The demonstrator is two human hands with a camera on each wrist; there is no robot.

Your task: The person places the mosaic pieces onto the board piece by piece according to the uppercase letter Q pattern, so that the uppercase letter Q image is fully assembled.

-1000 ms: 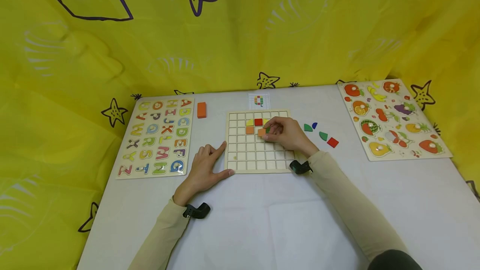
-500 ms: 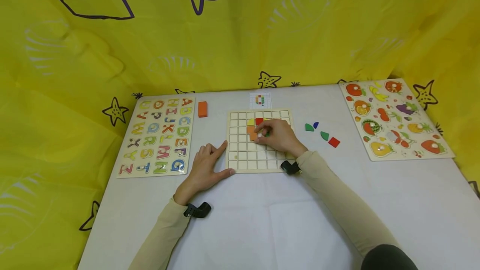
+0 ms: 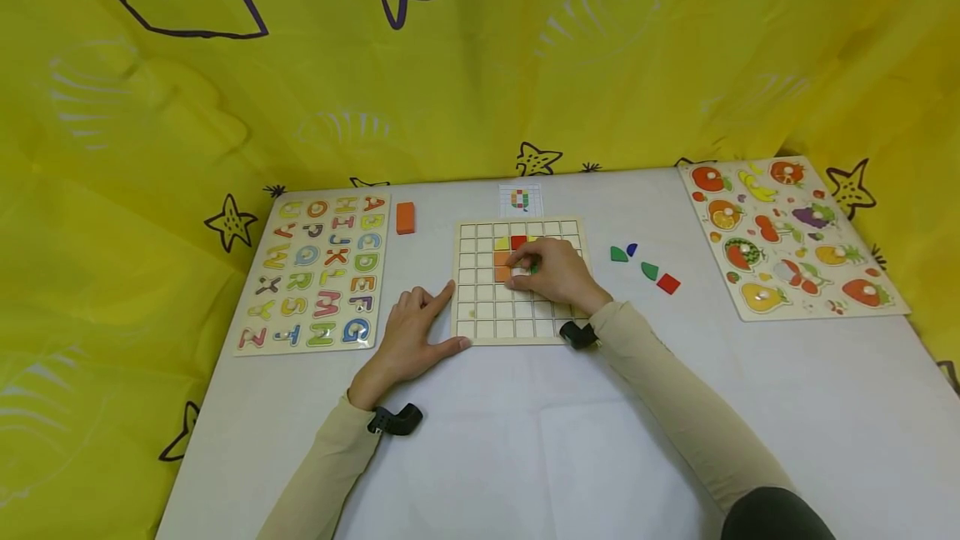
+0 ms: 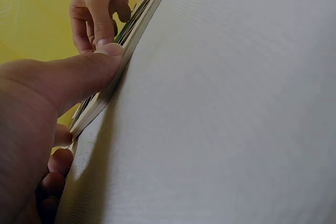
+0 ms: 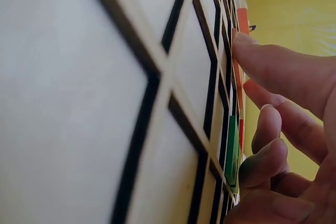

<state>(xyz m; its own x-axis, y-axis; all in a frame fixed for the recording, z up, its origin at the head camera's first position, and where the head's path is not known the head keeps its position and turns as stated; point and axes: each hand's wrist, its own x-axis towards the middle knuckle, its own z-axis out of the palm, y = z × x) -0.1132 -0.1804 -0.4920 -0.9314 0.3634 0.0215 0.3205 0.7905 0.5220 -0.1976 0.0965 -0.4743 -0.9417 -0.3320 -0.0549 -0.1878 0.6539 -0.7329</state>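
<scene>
A wooden grid board (image 3: 483,315) lies flat at the table's middle. My left hand (image 3: 408,340) braces its front-left corner, thumb on the front rim and index finger straight along the left side. My right hand (image 3: 558,275) reaches over the grid, pinching an orange square tile (image 3: 501,274) that sits just below another orange tile (image 3: 500,258). Yellow (image 3: 502,244) and red tiles (image 3: 519,242) stand in the row behind. Close under the right hand's curled fingers, a green tile (image 5: 231,148) shows in the right wrist view. The right hand hides part of the pattern.
Behind the board lies a small pattern card (image 3: 521,201). Right of it are loose green (image 3: 618,254), blue (image 3: 632,250) and red pieces (image 3: 668,283). An orange block (image 3: 405,218) and an alphabet puzzle (image 3: 267,343) are left, a fruit puzzle (image 3: 806,312) far right.
My right hand has moved left with the orange tile and brought it down into the cell below the other orange tile. The left hand keeps its place at the corner.
</scene>
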